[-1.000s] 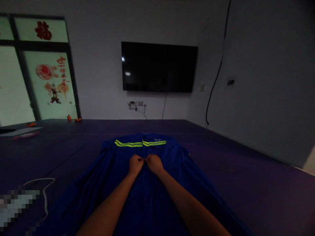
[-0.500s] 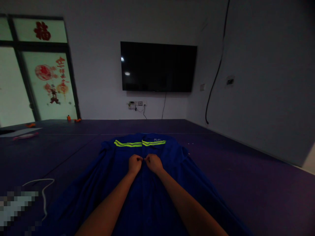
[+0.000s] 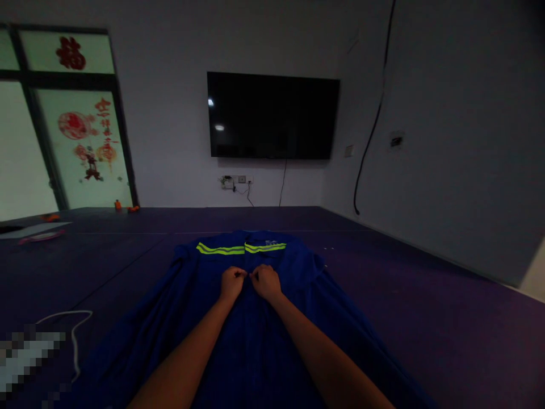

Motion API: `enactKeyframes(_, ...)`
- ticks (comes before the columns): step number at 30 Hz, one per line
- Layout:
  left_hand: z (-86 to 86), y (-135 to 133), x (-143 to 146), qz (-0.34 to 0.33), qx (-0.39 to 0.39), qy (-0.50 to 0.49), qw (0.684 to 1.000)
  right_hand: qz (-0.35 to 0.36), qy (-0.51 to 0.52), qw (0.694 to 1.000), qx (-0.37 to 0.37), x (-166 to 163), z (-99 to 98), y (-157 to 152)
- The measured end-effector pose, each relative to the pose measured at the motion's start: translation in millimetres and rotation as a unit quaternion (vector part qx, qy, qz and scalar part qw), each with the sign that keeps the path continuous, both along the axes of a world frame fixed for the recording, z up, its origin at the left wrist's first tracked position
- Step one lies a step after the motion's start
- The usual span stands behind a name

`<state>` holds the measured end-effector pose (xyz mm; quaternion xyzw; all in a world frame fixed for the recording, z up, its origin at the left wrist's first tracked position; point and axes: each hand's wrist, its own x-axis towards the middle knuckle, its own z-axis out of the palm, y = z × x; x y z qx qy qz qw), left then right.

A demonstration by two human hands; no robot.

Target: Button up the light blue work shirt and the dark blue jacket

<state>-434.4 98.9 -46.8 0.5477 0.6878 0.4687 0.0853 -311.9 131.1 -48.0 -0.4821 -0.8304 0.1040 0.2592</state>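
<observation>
A blue work jacket (image 3: 255, 329) with yellow-green reflective strips (image 3: 221, 250) across the chest lies spread out, front up, its collar at the far end. Both hands meet over its front seam, just below the strips. My left hand (image 3: 232, 283) is closed in a pinch on the left side of the jacket's front edge. Close beside it, my right hand (image 3: 266, 282) pinches the right side of that edge. The fingertips nearly touch; whatever small fastening may lie between them is too dark to make out.
The jacket rests on a dark purple surface (image 3: 426, 318). A white cable (image 3: 75, 335) curls at the lower left near a blurred-out patch. Farther left lie a pale flat sheet (image 3: 38, 229) and small orange items (image 3: 133, 209). A television (image 3: 272, 116) hangs on the far wall.
The view has shifted very slightly. Both hands stay at the same spot on the jacket front, with only a tiny movement of the fingers.
</observation>
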Motion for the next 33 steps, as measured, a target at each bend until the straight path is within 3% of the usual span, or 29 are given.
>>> enactKeyframes(33, -1.5, -0.9, 2.2, -0.006, -0.009, 0.048, 0.999, 0.004, 0.020, 1.000, 0.012, -0.9, -2.8, 0.7)
